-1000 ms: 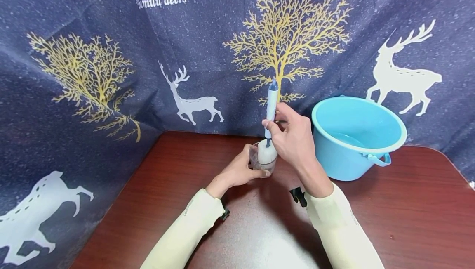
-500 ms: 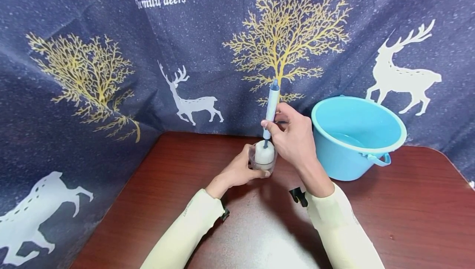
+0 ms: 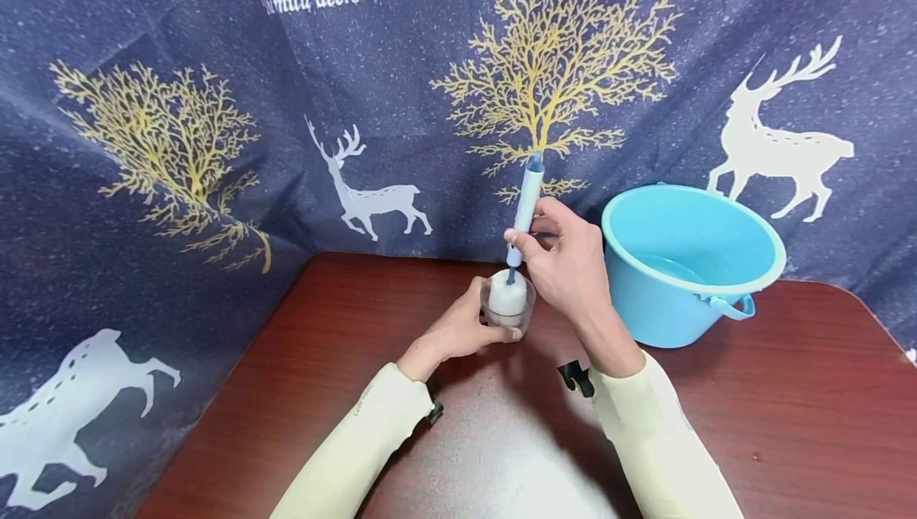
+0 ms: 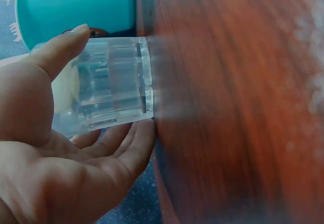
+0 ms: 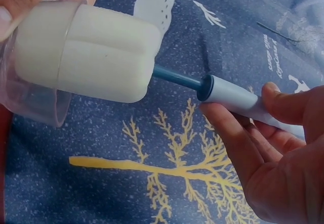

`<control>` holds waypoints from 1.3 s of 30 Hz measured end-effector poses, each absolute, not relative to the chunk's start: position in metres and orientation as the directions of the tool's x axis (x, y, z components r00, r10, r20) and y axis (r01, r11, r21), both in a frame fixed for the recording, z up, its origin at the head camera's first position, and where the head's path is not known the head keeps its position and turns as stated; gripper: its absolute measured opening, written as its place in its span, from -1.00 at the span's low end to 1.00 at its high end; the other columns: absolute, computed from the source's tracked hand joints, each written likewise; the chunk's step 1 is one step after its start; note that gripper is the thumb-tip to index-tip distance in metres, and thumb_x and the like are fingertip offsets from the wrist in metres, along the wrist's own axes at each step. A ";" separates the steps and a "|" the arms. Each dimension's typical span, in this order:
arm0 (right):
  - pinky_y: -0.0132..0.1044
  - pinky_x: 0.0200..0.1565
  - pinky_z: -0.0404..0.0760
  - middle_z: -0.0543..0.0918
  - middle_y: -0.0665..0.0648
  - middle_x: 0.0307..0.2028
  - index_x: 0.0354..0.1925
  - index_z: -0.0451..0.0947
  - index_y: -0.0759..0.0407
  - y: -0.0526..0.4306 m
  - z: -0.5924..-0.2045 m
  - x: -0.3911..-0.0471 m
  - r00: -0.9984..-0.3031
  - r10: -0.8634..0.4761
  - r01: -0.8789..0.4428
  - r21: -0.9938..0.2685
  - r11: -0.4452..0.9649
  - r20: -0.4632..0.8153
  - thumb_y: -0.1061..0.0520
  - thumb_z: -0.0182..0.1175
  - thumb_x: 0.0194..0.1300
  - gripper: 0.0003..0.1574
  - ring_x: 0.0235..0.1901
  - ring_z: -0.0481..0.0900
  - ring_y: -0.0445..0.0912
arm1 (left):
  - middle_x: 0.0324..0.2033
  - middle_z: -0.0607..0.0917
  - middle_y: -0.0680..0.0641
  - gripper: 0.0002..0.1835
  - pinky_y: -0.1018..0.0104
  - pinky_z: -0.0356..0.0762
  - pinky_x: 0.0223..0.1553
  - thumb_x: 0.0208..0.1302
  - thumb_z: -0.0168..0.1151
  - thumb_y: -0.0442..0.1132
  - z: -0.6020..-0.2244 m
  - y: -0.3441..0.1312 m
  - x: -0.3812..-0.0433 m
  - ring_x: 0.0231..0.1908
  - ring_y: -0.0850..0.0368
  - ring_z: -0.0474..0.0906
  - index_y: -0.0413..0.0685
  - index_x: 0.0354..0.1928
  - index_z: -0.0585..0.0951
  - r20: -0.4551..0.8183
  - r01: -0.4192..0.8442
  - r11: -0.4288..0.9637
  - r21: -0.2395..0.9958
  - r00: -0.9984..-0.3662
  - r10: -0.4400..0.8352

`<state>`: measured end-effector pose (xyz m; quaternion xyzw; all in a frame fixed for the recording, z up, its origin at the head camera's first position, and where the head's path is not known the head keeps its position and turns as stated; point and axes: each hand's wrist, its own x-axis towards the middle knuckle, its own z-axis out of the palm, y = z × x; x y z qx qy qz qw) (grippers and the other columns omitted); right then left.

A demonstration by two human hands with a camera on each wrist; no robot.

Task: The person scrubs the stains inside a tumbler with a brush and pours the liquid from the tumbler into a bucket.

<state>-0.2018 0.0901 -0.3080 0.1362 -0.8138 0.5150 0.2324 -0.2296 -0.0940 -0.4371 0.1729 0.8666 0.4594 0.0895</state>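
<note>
A sponge cup brush has a white sponge head, a dark blue stem and a pale blue handle. My right hand pinches that handle between thumb and fingers. The sponge sits partly inside a clear cup, its upper part above the rim. On the table, my left hand grips the cup from the left side, thumb on the near side and fingers behind it. In the left wrist view the cup's base meets the tabletop. Clear liquid or thick clear walls show low in the cup; I cannot tell which.
A light blue bucket stands right of my right hand, with what looks like water at its bottom. A dark blue cloth with deer and trees hangs behind the reddish wooden table.
Inside the cup, the sponge head has shifted a little to the left. The handle's top has leaned slightly to the right. My left hand and the cup stay almost in place.
</note>
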 end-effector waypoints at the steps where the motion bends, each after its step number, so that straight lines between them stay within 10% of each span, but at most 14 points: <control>1: -0.02 -0.15 0.77 0.82 0.12 -0.24 -0.11 0.65 0.09 0.090 -0.308 -0.202 -0.855 0.019 -0.461 -0.776 0.430 0.518 0.18 0.49 0.35 -0.78 -0.26 0.85 -0.01 | 0.14 0.61 -0.07 -0.11 0.15 0.52 0.21 0.15 0.65 -0.02 -0.437 -0.094 -0.230 0.12 0.09 0.56 -0.08 0.37 0.29 0.006 0.221 0.520 0.825 -0.924 0.383; 39: 0.02 -0.19 0.76 0.81 0.17 -0.25 -0.11 0.64 0.14 0.090 -0.324 -0.220 -0.877 -0.008 -0.426 -0.770 0.475 0.480 0.23 0.45 0.37 -0.81 -0.24 0.85 0.02 | 0.19 0.60 -0.06 -0.06 0.10 0.52 0.26 0.11 0.63 0.10 -0.435 -0.094 -0.228 0.19 0.06 0.57 -0.06 0.41 0.31 -0.001 0.224 0.558 0.799 -0.928 0.372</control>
